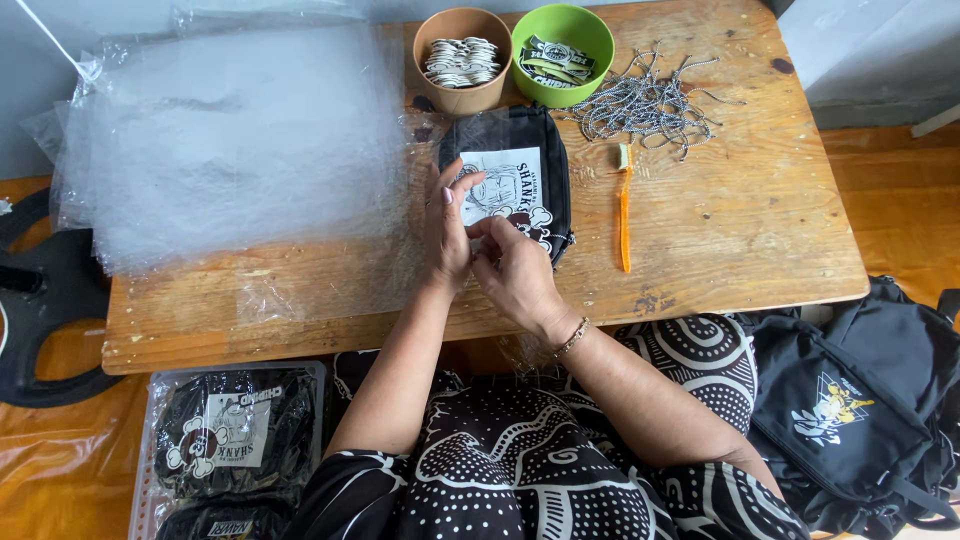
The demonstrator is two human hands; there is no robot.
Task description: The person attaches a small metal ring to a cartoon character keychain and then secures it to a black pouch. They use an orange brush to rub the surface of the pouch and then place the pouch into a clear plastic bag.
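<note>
On a worn wooden bench, beside a stack of clear plastic bags, lies a black pouch with a white printed label, inside clear wrap. Left hand and right hand pinch its near edge, grip closed.

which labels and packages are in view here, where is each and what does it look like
White card label: on the black pouch by both hands, rectangular, black cartoon print.
Clear bags: stacked on the table's left.
Packed pouch: floor, lower left, black, in clear wrap.
Folded tags: in the green bowl.
</note>
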